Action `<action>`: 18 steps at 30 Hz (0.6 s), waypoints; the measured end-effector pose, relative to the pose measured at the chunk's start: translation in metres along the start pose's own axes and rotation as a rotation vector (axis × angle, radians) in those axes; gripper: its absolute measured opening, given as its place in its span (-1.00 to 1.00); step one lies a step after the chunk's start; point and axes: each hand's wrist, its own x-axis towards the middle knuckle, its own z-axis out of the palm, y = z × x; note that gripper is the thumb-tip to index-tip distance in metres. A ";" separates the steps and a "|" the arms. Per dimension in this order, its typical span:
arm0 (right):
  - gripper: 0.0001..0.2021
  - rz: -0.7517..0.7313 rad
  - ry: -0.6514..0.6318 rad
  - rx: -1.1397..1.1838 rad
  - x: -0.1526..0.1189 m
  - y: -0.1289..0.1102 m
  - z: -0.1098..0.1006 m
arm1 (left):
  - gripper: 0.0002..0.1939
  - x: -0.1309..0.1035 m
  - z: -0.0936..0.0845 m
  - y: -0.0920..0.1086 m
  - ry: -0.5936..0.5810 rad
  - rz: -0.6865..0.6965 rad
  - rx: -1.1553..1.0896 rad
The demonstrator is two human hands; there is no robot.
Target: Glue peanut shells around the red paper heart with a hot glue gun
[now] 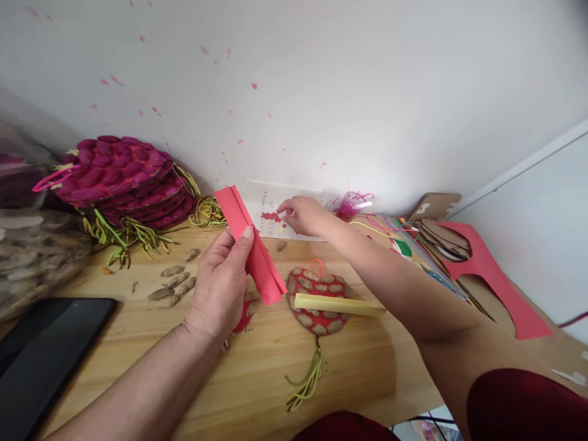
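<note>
My left hand (219, 275) is closed around a folded strip of red paper (252, 245), with the thumb lying along its face. Over a white printed sheet (294, 231) by the wall, my right hand (304, 214) reaches out with thumb and forefinger apart. Small red star cutouts (272, 217) and a tiny yellow star lie on the sheet, close to these fingertips. Between my forearms rests a round red piece covered with peanut shells (321, 288), with an orange loop and a green tassel (307, 381). A folded yellow paper strip (340, 304) lies across it.
Purple-painted peanut-shell discs (124, 177) are stacked at the back left. Loose peanuts (177, 285), a phone (55, 343) and a bag of peanuts (41, 260) occupy the left side. Cut red cardboard (498, 275) and a purple-stained cup (351, 205) are on the right.
</note>
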 end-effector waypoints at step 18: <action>-0.88 0.184 0.000 0.168 0.024 0.002 -0.008 | -0.69 0.000 -0.001 -0.001 -0.020 0.010 -0.021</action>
